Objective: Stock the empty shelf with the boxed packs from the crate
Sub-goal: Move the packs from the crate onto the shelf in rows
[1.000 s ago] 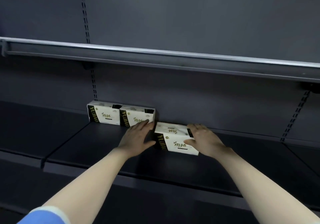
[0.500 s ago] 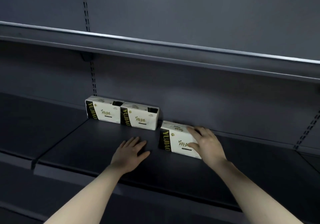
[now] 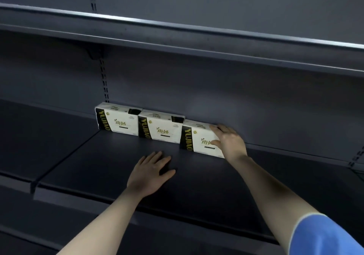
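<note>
right hand [image 3: 230, 142] grips 3rd pack [image 3: 199, 139]; shelf [image 3: 197, 191] front bare

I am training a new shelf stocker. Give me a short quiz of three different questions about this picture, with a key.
1. How many boxed packs stand along the back panel of the shelf?
2. True or false: the left hand holds a pack.
3. Which pack does the right hand touch? A) left pack B) middle pack C) right pack

Key:
1. Three, side by side in a row.
2. False; it lies flat and open on the shelf, in front of the packs.
3. C; the fingers lie over its top and the thumb on its front.
</note>
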A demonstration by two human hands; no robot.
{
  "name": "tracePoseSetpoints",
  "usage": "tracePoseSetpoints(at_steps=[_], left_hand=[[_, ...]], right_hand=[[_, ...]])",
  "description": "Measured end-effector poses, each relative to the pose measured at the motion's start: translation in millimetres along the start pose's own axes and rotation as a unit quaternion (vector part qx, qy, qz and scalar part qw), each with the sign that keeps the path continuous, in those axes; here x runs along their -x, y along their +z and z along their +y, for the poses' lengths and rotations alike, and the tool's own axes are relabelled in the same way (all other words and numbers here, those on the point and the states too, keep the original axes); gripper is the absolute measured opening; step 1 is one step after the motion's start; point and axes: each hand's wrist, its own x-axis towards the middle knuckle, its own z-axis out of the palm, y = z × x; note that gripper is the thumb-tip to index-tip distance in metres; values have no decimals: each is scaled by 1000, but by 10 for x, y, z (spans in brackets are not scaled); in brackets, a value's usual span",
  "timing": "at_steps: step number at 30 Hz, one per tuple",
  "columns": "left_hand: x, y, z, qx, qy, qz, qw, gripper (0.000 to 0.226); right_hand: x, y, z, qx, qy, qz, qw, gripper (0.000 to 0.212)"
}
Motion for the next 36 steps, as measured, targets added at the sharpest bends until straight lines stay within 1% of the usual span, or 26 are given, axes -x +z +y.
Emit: tracePoseSetpoints(at_steps=[2, 3, 6, 7, 10, 11, 13, 14, 19, 21, 23, 25, 26, 28, 30, 33, 35, 36], left_hand=[[-19, -5, -10, 5, 1, -2, 1000, 87], [-34, -8, -13, 8, 2, -1, 1000, 90], [-67, -6, -22, 8, 4, -1, 1000, 87], [-70, -6, -18, 5, 2, 0, 1000, 86], [-77, -5, -6, 1, -1, 1, 1000, 73], [-77, -8, -5, 4, -2, 4, 1000, 76], [-71, -8, -6, 5, -2, 9, 1000, 92], [-70, -5, -7, 7, -2, 12, 1000, 96], [-78, 9, -13, 18, -1, 23, 1000, 97], [-72, 10, -10, 18, -1, 21, 1000, 97], [-69, 15, -13, 18, 1, 20, 1000, 95], [-73, 8, -16, 16, 1, 19, 1000, 85], [-78, -1, -16, 14, 1, 15, 1000, 76], [-86, -10, -14, 15, 3, 16, 1000, 63], [-89, -6, -25, 25, 6, 19, 999, 61], [-74, 4, -59, 47, 11, 25, 999, 60], [-22, -10, -78, 71, 17, 36, 997, 58], [20, -20, -86, 88, 18, 45, 995, 57]], right_hand=[[-55, -8, 35, 3, -2, -14, 1000, 59], [-74, -4, 51, 6, -3, -22, 1000, 59], [-103, 24, 68, 10, 9, -25, 1000, 58], [-102, 49, 67, 16, 5, -11, 1000, 59], [-128, 144, 111, 44, -12, 22, 999, 67], [-134, 148, 111, 51, -19, 25, 998, 68], [-139, 156, 121, 63, -32, 28, 997, 68], [-132, 161, 129, 69, -35, 24, 997, 68], [-114, 138, 127, 128, -52, -1, 990, 71], [-105, 113, 118, 158, -48, -16, 986, 79], [-85, 105, 122, 176, -45, -38, 983, 96], [-35, 79, 118, 181, -42, -42, 982, 106], [14, 47, 102, 180, -31, -37, 982, 106], [171, -19, 31, 166, 1, -21, 986, 98], [395, -39, -73, 139, 19, -2, 990, 83], [777, -69, -281, 94, 50, 0, 994, 66], [1015, -110, -432, 74, 79, -10, 994, 61], [1130, -144, -506, 69, 94, -18, 993, 62]])
